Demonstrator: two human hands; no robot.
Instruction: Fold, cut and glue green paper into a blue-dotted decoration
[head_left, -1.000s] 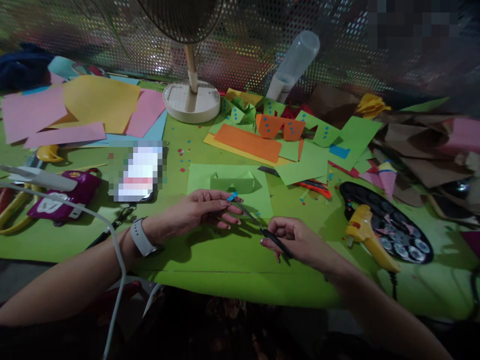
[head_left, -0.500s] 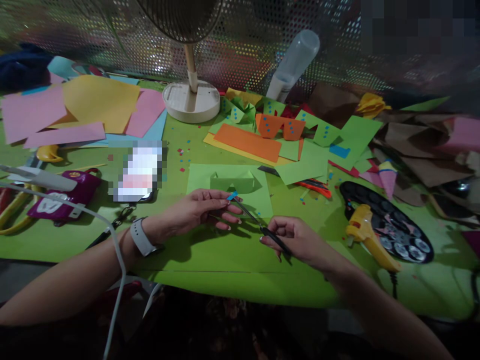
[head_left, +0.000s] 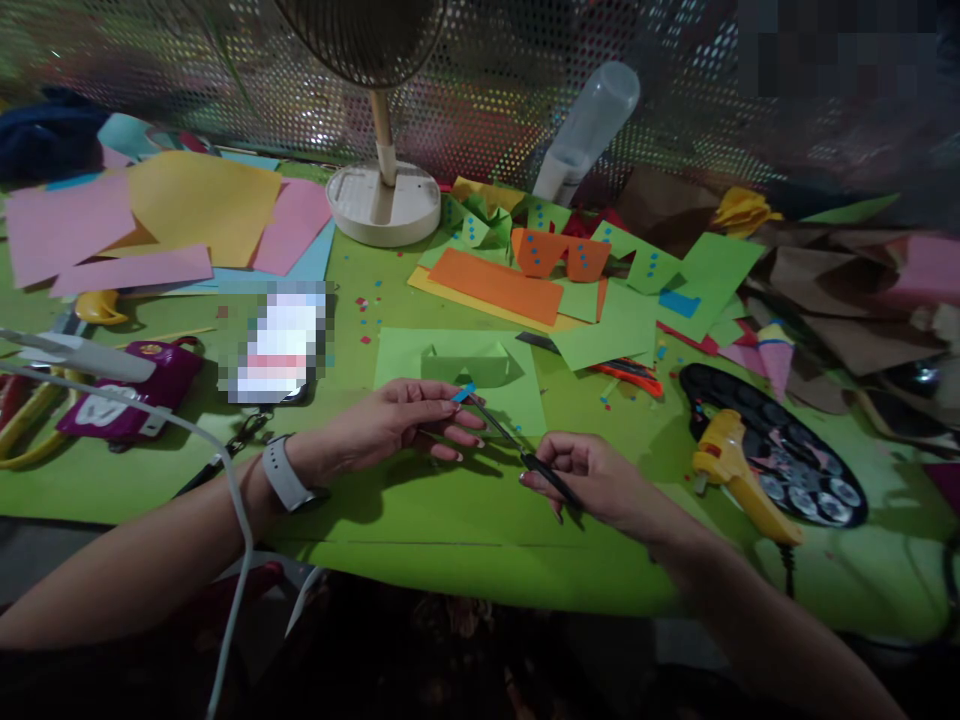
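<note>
My left hand (head_left: 420,420) pinches a small strip of blue paper (head_left: 463,393) between thumb and index finger, while its other fingers are loosely spread. My right hand (head_left: 581,470) is closed on the black handles of a slim pair of scissors (head_left: 495,424). Their narrow blades point up and left, with the tips at the blue paper. Just beyond my hands, folded green paper glasses (head_left: 466,364) stand on a flat light-green sheet (head_left: 397,352).
Orange paper glasses with blue dots (head_left: 561,254) lie beyond, among paper sheets. An orange cutter (head_left: 634,377) lies right of centre. A yellow glue gun (head_left: 746,475) rests against a black paint palette (head_left: 802,445). At left are a phone (head_left: 279,345) and a white cable (head_left: 238,520).
</note>
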